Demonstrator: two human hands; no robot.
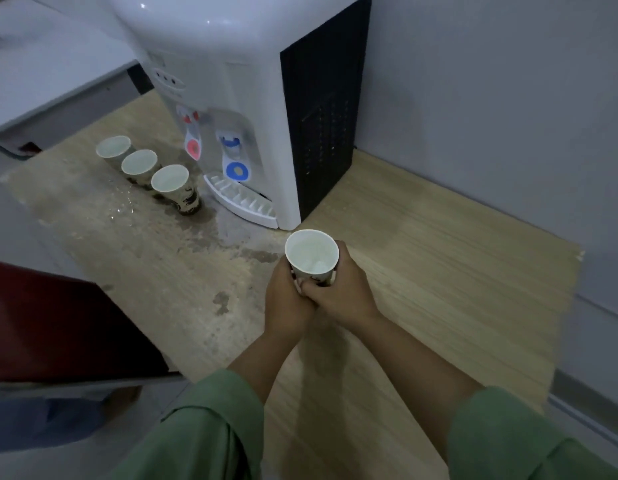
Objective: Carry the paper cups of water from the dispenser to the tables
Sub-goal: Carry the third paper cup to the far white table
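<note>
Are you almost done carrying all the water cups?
Not yet. Both hands, left and right, hold one filled cup in front of the dispenser. Three more cups still wait in a row on the wet board beside it. No delivered cups are in view.

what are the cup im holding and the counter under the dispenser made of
Held cup: looks like paper, matte white inside, thin rolled rim, dark print outside. Counter: seems wood or wood-look laminate, pale with fine straight grain; which one is unclear. Its left part looks wet and stained.
</note>
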